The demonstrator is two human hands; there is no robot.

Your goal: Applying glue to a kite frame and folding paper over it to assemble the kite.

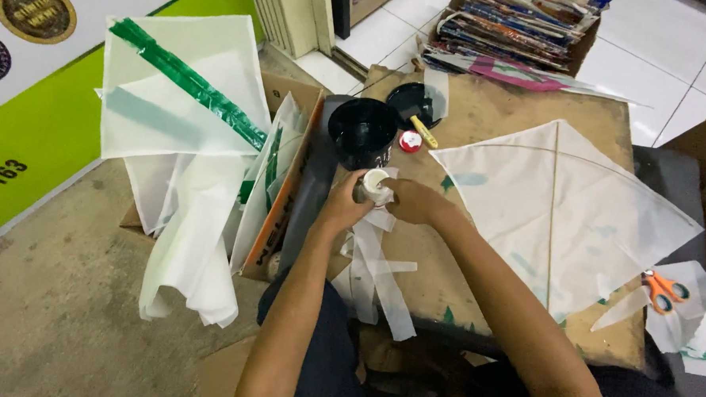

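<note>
cardboard box (285, 211): far left from where I'm watching, stuffed with white paper sheets (186, 215), one with a green stripe. Not in play right now.

left hand (343, 204): wrapped around the left side of a small white roll (376, 185), fingers curled shut on it, looks like a firm hold.

small white roll: sits right between both hands, just in front of the black tub (362, 130). Its round open end faces up at me, so I'd say the long axis runs roughly upright. Can't tell if it's tape or thread.

paper strips (378, 267): hang down from under the roll towards me, over the edge of the cardboard-topped table (500, 110).

right hand (413, 201): closed in on the roll from the right, fingertips pinching at its side. What exactly they pinch is hidden. Both hands are equally close, each touching it.

white kite (563, 208): flat on the table, right of the hands, well apart from the roll.

orange scissors (663, 290): far right, untouched.
</note>
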